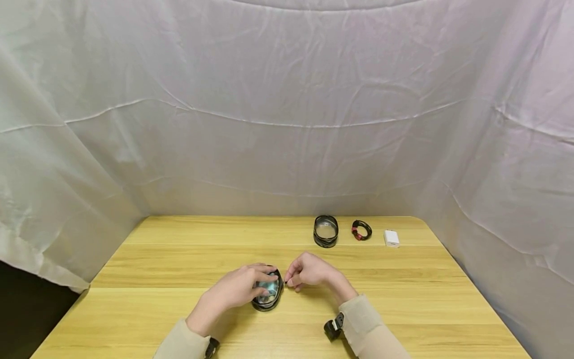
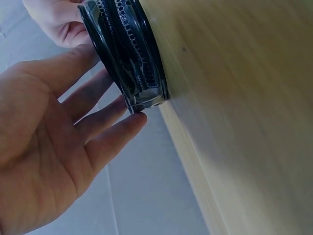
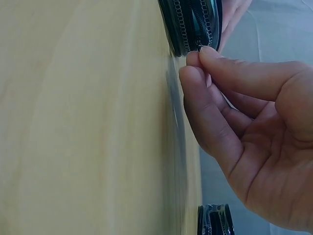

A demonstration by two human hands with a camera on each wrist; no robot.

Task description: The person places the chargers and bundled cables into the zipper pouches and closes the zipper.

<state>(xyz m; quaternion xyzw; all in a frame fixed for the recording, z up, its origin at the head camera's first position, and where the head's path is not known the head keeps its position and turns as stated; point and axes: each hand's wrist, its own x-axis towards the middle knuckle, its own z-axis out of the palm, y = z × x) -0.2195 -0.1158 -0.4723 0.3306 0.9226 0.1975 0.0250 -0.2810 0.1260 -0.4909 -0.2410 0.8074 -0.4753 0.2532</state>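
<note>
A small oval zip pouch (image 1: 267, 294) with clear sides and black trim stands on the table, bluish contents showing through its top. My left hand (image 1: 239, 284) rests on it from the left, the fingers spread and fairly straight. In the left wrist view, fingertips of the left hand (image 2: 54, 117) touch the upper rim of the pouch (image 2: 124, 54). At the pouch's right side my right hand (image 1: 314, 271) pinches a small dark zipper pull. The right wrist view shows the right hand (image 3: 244, 103) with thumb and finger together at the zipper of the pouch (image 3: 193, 24).
Toward the back of the wooden table (image 1: 179, 259) stands a second clear, black-trimmed case (image 1: 326, 232). To its right lie a coiled black cable (image 1: 361, 231) with a red tie and a white charger plug (image 1: 391, 238). Grey fabric (image 1: 287, 149) hangs around the table.
</note>
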